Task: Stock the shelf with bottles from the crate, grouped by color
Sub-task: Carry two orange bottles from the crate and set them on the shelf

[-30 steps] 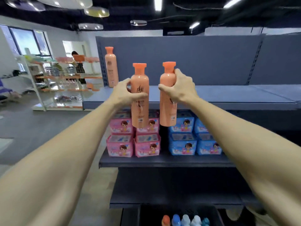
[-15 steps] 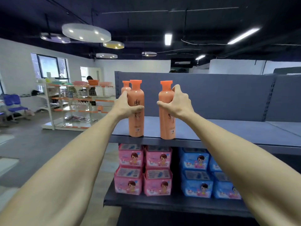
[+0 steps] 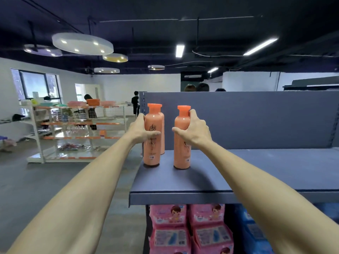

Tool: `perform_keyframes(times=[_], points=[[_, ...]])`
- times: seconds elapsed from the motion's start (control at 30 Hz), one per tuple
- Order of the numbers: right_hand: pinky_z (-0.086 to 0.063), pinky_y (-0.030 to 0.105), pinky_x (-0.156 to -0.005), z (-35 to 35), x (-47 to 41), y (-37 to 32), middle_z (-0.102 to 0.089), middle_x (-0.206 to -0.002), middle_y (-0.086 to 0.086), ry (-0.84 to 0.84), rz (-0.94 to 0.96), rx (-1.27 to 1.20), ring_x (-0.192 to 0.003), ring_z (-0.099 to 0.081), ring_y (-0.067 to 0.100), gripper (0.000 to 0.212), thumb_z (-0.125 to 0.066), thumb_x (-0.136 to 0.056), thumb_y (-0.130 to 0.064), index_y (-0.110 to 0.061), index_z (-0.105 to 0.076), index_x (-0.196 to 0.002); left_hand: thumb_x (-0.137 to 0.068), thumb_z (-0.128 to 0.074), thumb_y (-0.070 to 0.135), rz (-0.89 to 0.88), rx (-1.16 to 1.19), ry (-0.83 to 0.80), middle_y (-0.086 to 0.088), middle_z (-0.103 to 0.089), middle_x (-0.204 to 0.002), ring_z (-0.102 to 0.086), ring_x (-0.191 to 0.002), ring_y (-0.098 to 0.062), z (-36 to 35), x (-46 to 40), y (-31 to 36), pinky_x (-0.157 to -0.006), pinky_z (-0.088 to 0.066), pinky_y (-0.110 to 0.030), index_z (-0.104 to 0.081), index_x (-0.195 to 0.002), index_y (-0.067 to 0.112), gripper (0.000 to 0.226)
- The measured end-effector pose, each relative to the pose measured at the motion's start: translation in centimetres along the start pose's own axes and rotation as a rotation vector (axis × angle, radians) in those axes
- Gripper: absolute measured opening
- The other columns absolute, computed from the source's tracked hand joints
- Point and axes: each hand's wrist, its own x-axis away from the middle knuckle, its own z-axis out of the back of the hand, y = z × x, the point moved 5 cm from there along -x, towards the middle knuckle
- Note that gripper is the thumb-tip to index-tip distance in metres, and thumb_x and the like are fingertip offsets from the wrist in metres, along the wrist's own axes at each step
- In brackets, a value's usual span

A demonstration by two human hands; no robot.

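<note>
Fingers of the left hand (image 3: 141, 131) and right hand (image 3: 195, 130) clamped two orange bottles (image 3: 152, 136) on the shelf (image 3: 256, 173); sliding both toward twelve o'clock, beside the rear bottle (image 3: 162, 143), seemed wisest.

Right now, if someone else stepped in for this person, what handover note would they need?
Left hand grips an orange bottle; right hand grips a second orange bottle.
Both bottles stand upright on the top shelf near its left end, apart from each other.
A third orange bottle stands right behind the left one.
Done: the orange group is started.
Left: let go of both, fetch more bottles; the crate is out of view.
</note>
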Motion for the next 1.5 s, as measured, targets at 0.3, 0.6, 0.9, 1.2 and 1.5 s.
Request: perform_keyframes(times=[0.3, 0.6, 0.9, 1.2, 1.5], points=[[-0.044, 0.035, -0.070, -4.0, -5.3, 0.4, -0.052, -0.089, 0.002, 0.010, -0.031, 0.078, -0.093, -0.061, 0.034, 0.058, -0.070, -0.080, -0.050, -0.021, -0.037, -0.118, -0.069, -0.086, 0.039, -0.051, 0.034, -0.060, -0.001, -0.061, -0.101, -0.061, -0.098, -0.020, -1.4, -4.1, -2.4, -0.085, -0.053, -0.043, -0.045, -0.106, 0.013, 0.061], [-0.041, 0.037, -0.071, -7.6, -9.1, 1.0, -0.062, -0.109, 0.012, 0.056, -0.034, 0.038, -0.102, -0.060, 0.038, 0.069, -0.071, -0.080, -0.052, -0.019, -0.034, -0.128, -0.065, -0.088, 0.038, -0.102, 0.110, -0.145, -0.004, -0.062, -0.106, -0.064, -0.101, -0.023, -1.3, -5.4, -3.1, -0.086, -0.055, -0.049, -0.046, -0.112, 0.013, 0.069], [-0.041, 0.039, -0.073, -9.0, -9.2, 1.0, -0.055, -0.113, 0.013, 0.029, 0.025, 0.064, -0.102, -0.059, 0.037, 0.072, -0.070, -0.083, -0.051, -0.014, -0.032, -0.133, -0.075, -0.084, 0.024, -0.079, 0.192, -0.181, -0.007, -0.057, -0.113, -0.061, -0.105, -0.022, -1.6, -5.2, -3.6, -0.086, -0.056, -0.042, -0.041, -0.123, 0.010, 0.065], [-0.053, 0.038, -0.081, -9.4, -7.6, 4.4, -0.064, -0.105, 0.005, -0.233, -0.021, -0.187, -0.093, -0.063, 0.025, 0.094, -0.070, -0.079, -0.020, -0.037, -0.009, -0.148, -0.075, -0.083, 0.023, -0.087, 0.170, -0.136, -0.004, -0.059, -0.107, -0.061, -0.091, -0.014, -2.1, -4.8, -3.5, -0.075, -0.055, -0.033, -0.043, -0.122, 0.011, 0.063], [-0.048, 0.046, -0.085, -11.8, -6.6, 3.1, -0.041, -0.118, 0.017, -0.104, -0.080, -0.060, -0.104, -0.052, 0.041, 0.048, -0.064, -0.091, -0.024, -0.007, -0.032, -0.123, -0.074, -0.084, 0.031, -0.106, 0.132, -0.081, 0.002, -0.060, -0.107, -0.063, -0.098, -0.016, -2.5, -4.8, -4.0, -0.086, -0.055, -0.041, -0.044, -0.115, 0.014, 0.059]])
